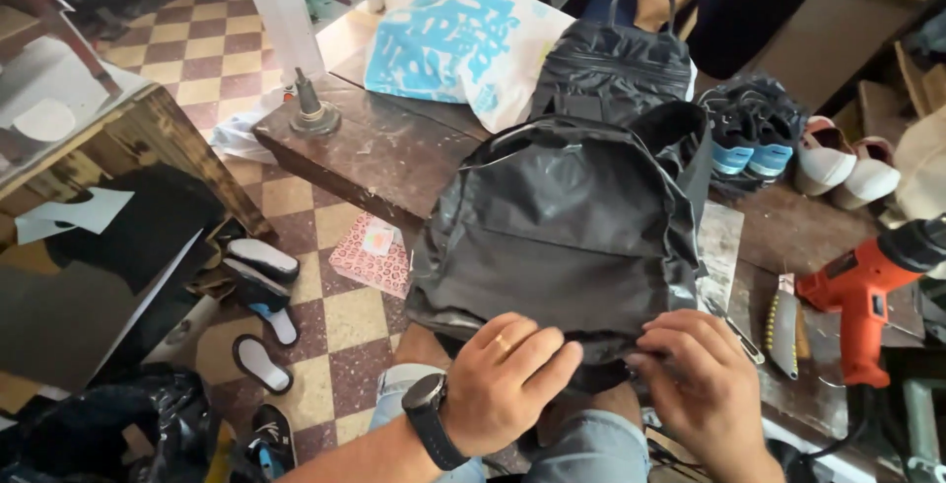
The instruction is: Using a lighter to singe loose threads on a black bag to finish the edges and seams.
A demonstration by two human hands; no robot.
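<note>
Two bare hands worked at the near edge of a black backpack (567,222), which lay across the person's lap and against the dark wooden workbench (379,148), filling the centre of the view. The left hand (507,379), at six o'clock and wearing a ring and a black wristwatch (431,414), pressed down on the bag's lower hem with fingers curled loosely over the fabric. The right hand (705,384), at five o'clock, pinched the same hem between thumb and fingertips, closed tightly on the material. At three o'clock from the bag lay an orange power drill (862,291), with a knife (783,320) just beside it. At twelve o'clock sat a blue and white plastic bag (458,44), and at one o'clock a pair of blue sneakers (754,143).
</note>
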